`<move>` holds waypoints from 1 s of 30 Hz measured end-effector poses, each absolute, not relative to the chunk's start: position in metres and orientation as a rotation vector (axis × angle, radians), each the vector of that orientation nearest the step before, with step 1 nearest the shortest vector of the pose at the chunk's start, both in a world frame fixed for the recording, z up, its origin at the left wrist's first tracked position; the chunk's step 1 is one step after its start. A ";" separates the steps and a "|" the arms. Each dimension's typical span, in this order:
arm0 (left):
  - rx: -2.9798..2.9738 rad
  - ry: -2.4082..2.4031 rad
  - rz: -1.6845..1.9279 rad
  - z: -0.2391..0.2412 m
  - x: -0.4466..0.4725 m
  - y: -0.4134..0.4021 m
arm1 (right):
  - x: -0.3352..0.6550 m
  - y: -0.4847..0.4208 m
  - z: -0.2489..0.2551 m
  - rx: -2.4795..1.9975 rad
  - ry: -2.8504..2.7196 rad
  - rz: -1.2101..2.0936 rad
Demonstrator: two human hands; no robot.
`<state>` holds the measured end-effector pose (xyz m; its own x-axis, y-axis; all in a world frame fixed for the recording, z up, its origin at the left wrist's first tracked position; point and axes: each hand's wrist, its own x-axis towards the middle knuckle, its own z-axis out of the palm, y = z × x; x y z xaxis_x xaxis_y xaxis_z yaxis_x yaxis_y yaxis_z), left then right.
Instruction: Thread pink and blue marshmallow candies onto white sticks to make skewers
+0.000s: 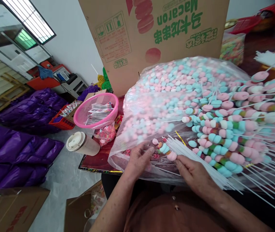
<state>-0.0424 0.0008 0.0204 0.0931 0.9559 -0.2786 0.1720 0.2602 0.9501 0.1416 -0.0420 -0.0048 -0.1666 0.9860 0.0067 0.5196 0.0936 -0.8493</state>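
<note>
My right hand (pixel 195 172) grips a marshmallow skewer (pixel 164 149) by its lower end, just below a pink piece. Blue, green and brown pieces follow along it toward the left. At its tip, my left hand (pixel 139 159) is pinched closed; whatever its fingers hold is hidden. Small red ring candies (pixel 156 156) lie around the left fingertips. A bundle of white sticks (pixel 188 151) runs beside the skewer, under my right hand. Finished-looking marshmallow skewers (pixel 229 138) are piled to the right. Behind both hands spreads a large clear bag of pink and blue marshmallows (pixel 156 100).
A big cardboard box (pixel 137 42) stands behind the bag. On the left are a pink basket (pixel 78 120) with packets, a lidded cup (pixel 86 146) and a small bag of candies (pixel 107 133). Purple bags (pixel 12 151) and an open carton (pixel 74 206) stand on the floor.
</note>
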 end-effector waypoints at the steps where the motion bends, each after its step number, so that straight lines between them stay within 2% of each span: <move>1: 1.323 1.449 0.820 0.020 -0.046 0.006 | 0.146 -0.041 -0.003 -1.496 -1.735 0.964; 6: 1.899 1.699 0.426 0.016 -0.046 0.022 | 0.157 -0.045 0.000 -1.470 -1.678 1.143; 13: 2.027 1.685 0.234 0.021 -0.020 0.055 | 0.154 -0.045 -0.001 -1.446 -1.522 1.209; 16: 1.952 1.712 0.240 0.019 -0.029 0.063 | 0.157 -0.045 0.000 -1.441 -1.463 1.176; 21: 1.760 1.617 0.535 0.017 -0.055 0.048 | 0.160 -0.046 -0.004 -1.462 -1.442 1.177; 27: 2.227 1.515 0.312 0.000 -0.046 0.016 | 0.150 -0.045 -0.001 -1.414 -1.481 1.175; 30: 2.214 1.437 0.348 -0.002 -0.046 0.013 | 0.151 -0.047 0.000 -1.435 -1.479 1.148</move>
<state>-0.0463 0.0131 -0.0022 0.4181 0.9074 -0.0436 0.7868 -0.3377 0.5166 0.1507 -0.0468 0.0003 -0.0765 0.9950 -0.0635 0.3086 -0.0369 -0.9505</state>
